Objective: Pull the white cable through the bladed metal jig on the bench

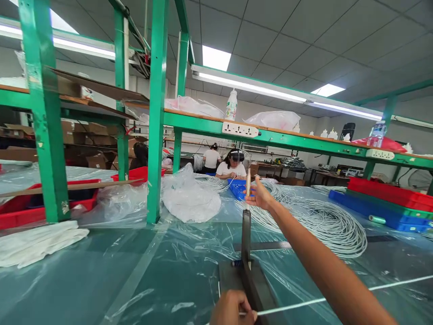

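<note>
Bench [101, 280]: covered in clear plastic sheeting over a green surface, under a green steel rack with fluorescent tubes and a tiled ceiling. A power strip [240, 130] is fixed to the rack rail.

Cutter [248, 271]: dark lever-type blade on a flat base, standing on the bench between the two hands, its arm raised near upright. The right hand [259, 195] has its grip closed around the pale handle [248, 183] at the top of the arm. The left hand [232, 309] sits at the base, fingers pinched on a white cable [338, 297] that runs off to the right of that grip across the base.

A large coil of white cable [324, 221] lies beyond and right of the right grip. Stacked red and blue trays [389, 198] sit further right, contents not visible. A blue tray [237, 188] lies just behind the raised handle. A red tray [20, 210] is far left. Folded white cloth [34, 243] lies left.

Two seated persons [232, 168] work at a bench behind.
</note>
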{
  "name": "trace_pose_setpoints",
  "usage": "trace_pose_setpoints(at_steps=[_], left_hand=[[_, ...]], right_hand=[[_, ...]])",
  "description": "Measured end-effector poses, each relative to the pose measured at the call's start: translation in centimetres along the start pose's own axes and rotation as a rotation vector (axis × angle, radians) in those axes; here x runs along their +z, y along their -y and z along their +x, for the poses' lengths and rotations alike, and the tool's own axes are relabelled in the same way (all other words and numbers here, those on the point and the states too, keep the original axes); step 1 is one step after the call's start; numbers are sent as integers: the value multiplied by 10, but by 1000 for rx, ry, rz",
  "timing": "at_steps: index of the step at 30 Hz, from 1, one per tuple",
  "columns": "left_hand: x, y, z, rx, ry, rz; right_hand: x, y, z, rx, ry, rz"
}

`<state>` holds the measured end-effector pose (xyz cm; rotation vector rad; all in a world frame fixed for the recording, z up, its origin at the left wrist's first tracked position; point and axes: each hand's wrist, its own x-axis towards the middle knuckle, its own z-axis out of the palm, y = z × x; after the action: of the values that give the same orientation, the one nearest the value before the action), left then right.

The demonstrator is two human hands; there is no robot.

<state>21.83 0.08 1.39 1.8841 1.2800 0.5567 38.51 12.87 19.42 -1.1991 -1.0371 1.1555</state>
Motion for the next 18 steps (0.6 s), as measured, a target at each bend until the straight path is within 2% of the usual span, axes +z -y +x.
trace_pose_setpoints(at_steps=[3,6,9,11,14,17,18], left_hand=[[0,-9,-11,26,-69,-52],[-2,-16,-19,65,-93,-38],[-6,-22,-23,124,-110,42],[-7,-24,-24,164,-105,72],[-9,-27,-23,206,-92,96],[-9,-29,-21,208,-93,125],[-8,-29,-21,205,-94,129]], right_hand=[[-21,16,-51,-9,84,79],[-36,17,-121,48,98,69],[-44,-4,-190,149,73,-131],[-46,-25,-226,215,72,-192],[-44,-51,-260,316,-5,-105],[-35,-64,-276,375,-126,-23],[-32,-66,-279,395,-132,-8]])
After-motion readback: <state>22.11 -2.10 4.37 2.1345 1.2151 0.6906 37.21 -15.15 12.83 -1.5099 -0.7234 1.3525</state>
